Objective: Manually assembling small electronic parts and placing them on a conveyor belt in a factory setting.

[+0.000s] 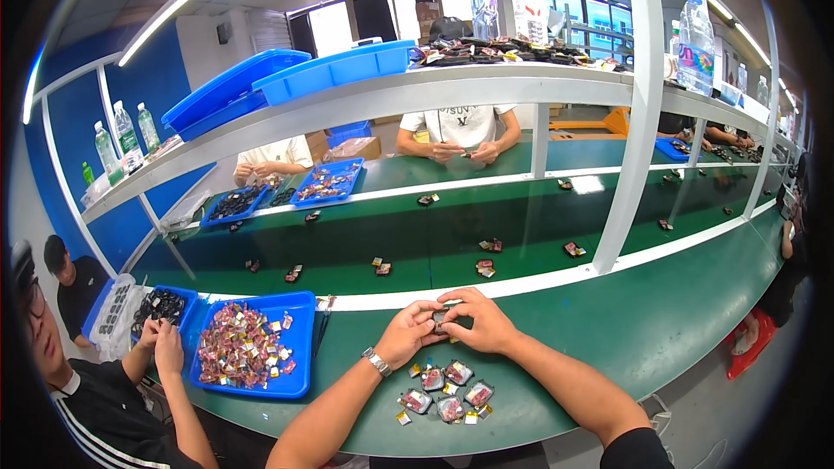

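Both of my hands meet over the green worktop (539, 365), fingers curled around a small dark plastic casing (441, 320). My left hand (412, 330), with a metal watch on its wrist, grips the casing's left side. From the right, my right hand (483, 321) closes on it with thumb and fingertips. What is inside the casing is partly hidden by the fingers. Just below the hands lies a loose group of black casings with reddish circuit parts (448, 389), with small silver-and-yellow pieces (472, 418) among them.
Left of my arm is a blue tray (300, 330) heaped with reddish parts. Beyond a white rail, a green conveyor (417, 243) carries scattered units. Overhead runs a white shelf (486, 78) with an upright post (638, 122) at right. Co-workers sit at left and across.
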